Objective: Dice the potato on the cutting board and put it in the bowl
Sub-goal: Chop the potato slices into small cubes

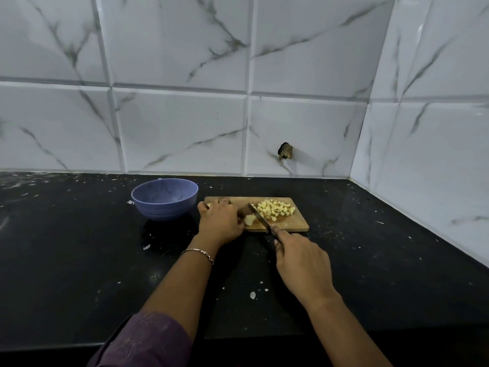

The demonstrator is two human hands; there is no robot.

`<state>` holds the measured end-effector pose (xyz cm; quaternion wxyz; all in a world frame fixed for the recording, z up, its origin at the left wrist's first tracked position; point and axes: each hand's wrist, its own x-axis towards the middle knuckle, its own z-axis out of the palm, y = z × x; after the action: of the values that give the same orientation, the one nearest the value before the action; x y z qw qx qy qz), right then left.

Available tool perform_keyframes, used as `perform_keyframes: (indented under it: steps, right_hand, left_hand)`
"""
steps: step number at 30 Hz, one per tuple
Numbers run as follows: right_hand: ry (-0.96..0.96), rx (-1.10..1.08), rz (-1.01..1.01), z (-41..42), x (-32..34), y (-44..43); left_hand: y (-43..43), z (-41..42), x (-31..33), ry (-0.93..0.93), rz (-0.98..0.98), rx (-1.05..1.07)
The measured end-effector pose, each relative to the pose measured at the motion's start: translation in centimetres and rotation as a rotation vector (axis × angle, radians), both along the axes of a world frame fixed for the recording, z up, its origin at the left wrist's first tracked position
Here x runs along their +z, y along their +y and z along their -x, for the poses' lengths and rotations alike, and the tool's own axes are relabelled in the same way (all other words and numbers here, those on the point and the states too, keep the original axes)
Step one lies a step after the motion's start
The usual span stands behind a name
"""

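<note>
Two hands share the work at mid-frame, and I start at their tips. The left hand's (pixel 219 223) fingers (pixel 239 218) are curled down onto the one uncut potato chunk (pixel 249 220), pinning it to the cutting board (pixel 293 225). The right hand (pixel 300 256) is wrapped round the handle of the knife (pixel 258 218), forefinger stretched forward toward the blade. The knife runs on a diagonal from lower right to upper left across the board, its blade just right of the chunk and touching it or nearly so; I cannot tell whether the edge has bitten in. That is the relation I judge the next stroke by: the chunk sits immediately left of the blade, tight under the left fingertips, so the left hand is the nearer one and the steel comes down close to it. The chunk shows too small for me to read a long axis. Right of the blade, on the upper right part of the board, lies the pile of diced potato (pixel 275 210). The blue bowl (pixel 164 200) stands just left of the board, beside the left hand, and I see no potato in it. Everything rests on a black countertop (pixel 79 260) below a marbled tile wall (pixel 185 128).
</note>
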<state>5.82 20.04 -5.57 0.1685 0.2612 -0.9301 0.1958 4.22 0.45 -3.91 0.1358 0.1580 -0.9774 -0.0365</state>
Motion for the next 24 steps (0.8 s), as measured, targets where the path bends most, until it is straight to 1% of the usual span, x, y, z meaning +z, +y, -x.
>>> perform_keyframes:
  steps: [6, 14, 19, 24]
  right_hand:
    - [0.019, 0.000, 0.003, 0.0, -0.1, 0.0]
    - [0.051, -0.020, 0.001, 0.3, -0.3, -0.1]
    - [0.036, -0.003, 0.004, 0.3, -0.3, 0.0]
    - [0.021, 0.004, 0.006, 0.3, -0.2, 0.0]
  left_hand:
    - [0.4, -0.4, 0.3, 0.019, 0.064, -0.009]
    - [0.5, 0.0, -0.1, -0.005, 0.014, -0.043]
    - [1.1, 0.1, -0.1, 0.035, 0.056, 0.002]
    - [1.4, 0.1, -0.1, 0.106, -0.005, 0.034]
